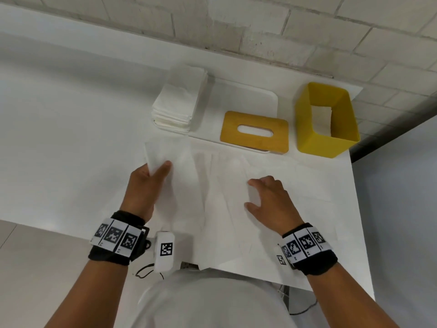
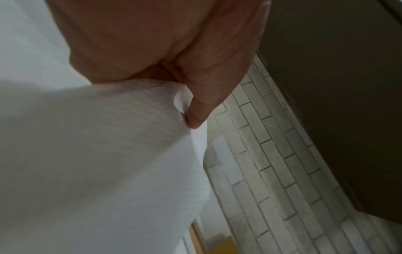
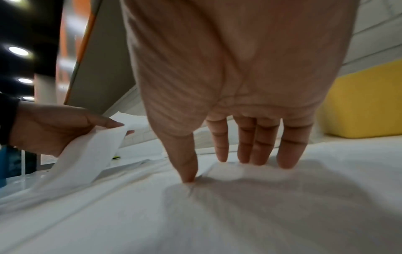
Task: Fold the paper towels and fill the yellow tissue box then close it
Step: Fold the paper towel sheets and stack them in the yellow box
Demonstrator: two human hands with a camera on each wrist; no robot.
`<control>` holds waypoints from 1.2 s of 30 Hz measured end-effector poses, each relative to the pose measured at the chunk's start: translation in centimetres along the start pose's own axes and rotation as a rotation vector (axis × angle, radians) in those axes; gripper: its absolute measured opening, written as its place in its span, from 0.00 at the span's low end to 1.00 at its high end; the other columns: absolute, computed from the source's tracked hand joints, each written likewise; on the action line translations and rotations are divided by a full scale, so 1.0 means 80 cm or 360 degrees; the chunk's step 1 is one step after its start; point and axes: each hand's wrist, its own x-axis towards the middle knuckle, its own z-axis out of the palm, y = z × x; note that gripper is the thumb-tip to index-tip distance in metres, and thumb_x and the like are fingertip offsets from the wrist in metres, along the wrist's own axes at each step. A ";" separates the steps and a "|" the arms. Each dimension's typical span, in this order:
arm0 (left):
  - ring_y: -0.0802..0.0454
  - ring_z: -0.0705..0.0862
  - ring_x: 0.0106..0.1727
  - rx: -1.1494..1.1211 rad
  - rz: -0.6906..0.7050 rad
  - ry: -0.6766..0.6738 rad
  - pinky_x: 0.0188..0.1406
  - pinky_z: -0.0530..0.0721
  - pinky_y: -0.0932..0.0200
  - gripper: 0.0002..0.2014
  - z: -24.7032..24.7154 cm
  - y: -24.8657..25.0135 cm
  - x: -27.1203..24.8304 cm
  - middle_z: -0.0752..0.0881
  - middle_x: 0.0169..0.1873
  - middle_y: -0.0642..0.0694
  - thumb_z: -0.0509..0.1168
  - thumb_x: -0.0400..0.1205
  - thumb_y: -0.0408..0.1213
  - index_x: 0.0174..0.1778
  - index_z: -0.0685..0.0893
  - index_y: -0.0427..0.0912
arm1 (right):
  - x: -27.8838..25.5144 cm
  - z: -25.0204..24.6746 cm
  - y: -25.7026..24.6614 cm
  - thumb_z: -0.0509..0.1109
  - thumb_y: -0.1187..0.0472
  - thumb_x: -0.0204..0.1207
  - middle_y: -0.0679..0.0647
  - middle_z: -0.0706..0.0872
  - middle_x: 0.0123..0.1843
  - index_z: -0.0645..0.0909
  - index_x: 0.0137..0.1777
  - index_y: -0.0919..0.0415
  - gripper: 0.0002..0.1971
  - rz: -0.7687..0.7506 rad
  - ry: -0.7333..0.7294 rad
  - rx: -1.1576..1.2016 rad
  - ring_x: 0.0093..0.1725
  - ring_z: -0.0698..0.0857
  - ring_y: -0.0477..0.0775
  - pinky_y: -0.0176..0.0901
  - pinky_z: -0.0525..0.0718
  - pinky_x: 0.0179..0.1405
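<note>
left hand [image 1: 144, 183] fingers pinch lifted paper towel [image 1: 170, 162] edge | right hand [image 1: 269, 197] fingers spread, pressing towel flat on bench [image 1: 71, 114] | yellow tissue box [image 1: 327, 119] beyond right fingers

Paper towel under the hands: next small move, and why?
Probably carry the lifted edge across to finish the fold. The left hand pinches one edge of the paper towel off the table, while the right hand presses the rest flat with straight fingers. The yellow tissue box stands open, barely filled.
</note>
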 end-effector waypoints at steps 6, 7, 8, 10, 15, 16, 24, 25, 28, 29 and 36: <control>0.42 0.89 0.48 -0.0003 -0.0083 0.0028 0.53 0.86 0.44 0.09 -0.015 -0.023 -0.008 0.92 0.49 0.38 0.70 0.86 0.41 0.50 0.90 0.39 | 0.006 0.002 -0.022 0.70 0.35 0.76 0.56 0.71 0.75 0.67 0.81 0.49 0.37 0.0126 0.0015 0.0073 0.76 0.70 0.61 0.56 0.72 0.74; 0.42 0.89 0.48 -0.0004 -0.0087 0.0021 0.53 0.87 0.44 0.08 -0.014 -0.025 -0.009 0.93 0.49 0.38 0.70 0.86 0.41 0.50 0.90 0.40 | 0.007 0.001 -0.029 0.70 0.33 0.76 0.56 0.72 0.75 0.67 0.81 0.49 0.37 0.0116 0.0019 0.0060 0.75 0.71 0.61 0.57 0.73 0.73; 0.43 0.90 0.48 0.0005 -0.0087 0.0018 0.53 0.87 0.43 0.08 -0.013 -0.027 -0.010 0.93 0.49 0.39 0.70 0.86 0.41 0.50 0.91 0.40 | 0.009 0.001 -0.039 0.69 0.31 0.75 0.56 0.73 0.74 0.68 0.80 0.49 0.38 0.0100 0.0019 0.0038 0.74 0.71 0.62 0.58 0.74 0.72; 0.44 0.89 0.46 0.0026 -0.0082 0.0015 0.52 0.88 0.44 0.09 -0.011 -0.030 -0.010 0.93 0.48 0.41 0.71 0.86 0.42 0.50 0.91 0.41 | 0.012 0.006 -0.060 0.69 0.29 0.74 0.56 0.73 0.73 0.68 0.79 0.50 0.39 0.0076 -0.0002 -0.0042 0.73 0.71 0.62 0.59 0.75 0.70; 0.44 0.90 0.46 0.0060 -0.0074 -0.0006 0.51 0.89 0.43 0.08 -0.010 -0.034 -0.010 0.93 0.46 0.43 0.71 0.85 0.44 0.49 0.91 0.43 | 0.019 0.017 -0.087 0.70 0.41 0.78 0.59 0.75 0.69 0.70 0.73 0.57 0.30 0.0157 0.0082 -0.0091 0.69 0.74 0.65 0.61 0.79 0.62; 0.44 0.90 0.47 0.0062 -0.0076 -0.0010 0.52 0.89 0.42 0.08 -0.010 -0.035 -0.010 0.94 0.47 0.42 0.72 0.85 0.44 0.49 0.91 0.43 | 0.020 0.018 -0.084 0.70 0.45 0.79 0.60 0.76 0.68 0.71 0.72 0.58 0.27 0.0168 0.0096 -0.0047 0.68 0.74 0.65 0.62 0.80 0.62; 0.47 0.89 0.43 0.0119 -0.0083 -0.0025 0.48 0.88 0.46 0.07 -0.014 -0.039 -0.008 0.92 0.41 0.48 0.71 0.85 0.44 0.45 0.90 0.46 | 0.019 0.015 -0.054 0.72 0.55 0.77 0.61 0.74 0.69 0.72 0.73 0.58 0.25 0.0351 0.0240 0.0194 0.70 0.73 0.65 0.55 0.78 0.60; 0.48 0.88 0.42 0.0130 -0.0084 -0.0025 0.47 0.87 0.47 0.07 -0.014 -0.039 -0.008 0.91 0.40 0.49 0.72 0.85 0.45 0.45 0.90 0.46 | 0.022 0.013 -0.051 0.72 0.57 0.78 0.61 0.75 0.69 0.72 0.73 0.58 0.25 0.0356 0.0238 0.0218 0.70 0.73 0.65 0.52 0.77 0.59; 0.46 0.88 0.43 0.0170 -0.0100 -0.0032 0.49 0.88 0.43 0.08 -0.013 -0.039 -0.007 0.91 0.40 0.49 0.72 0.84 0.46 0.45 0.90 0.46 | 0.028 0.011 -0.047 0.71 0.61 0.79 0.61 0.76 0.69 0.73 0.73 0.58 0.23 0.0336 0.0263 0.0249 0.70 0.74 0.65 0.50 0.76 0.59; 0.45 0.89 0.44 0.0175 -0.0105 -0.0040 0.51 0.89 0.40 0.09 -0.013 -0.038 -0.007 0.92 0.40 0.48 0.72 0.83 0.47 0.45 0.90 0.46 | 0.028 0.011 -0.048 0.70 0.61 0.80 0.61 0.77 0.68 0.74 0.73 0.58 0.22 0.0305 0.0279 0.0266 0.69 0.76 0.64 0.50 0.77 0.59; 0.43 0.89 0.45 0.0208 -0.0102 -0.0019 0.57 0.88 0.32 0.13 -0.006 -0.027 -0.008 0.92 0.42 0.45 0.72 0.80 0.52 0.46 0.91 0.45 | 0.027 0.030 -0.079 0.74 0.38 0.75 0.52 0.85 0.61 0.78 0.67 0.52 0.26 0.0090 0.0195 0.0195 0.62 0.83 0.58 0.56 0.81 0.63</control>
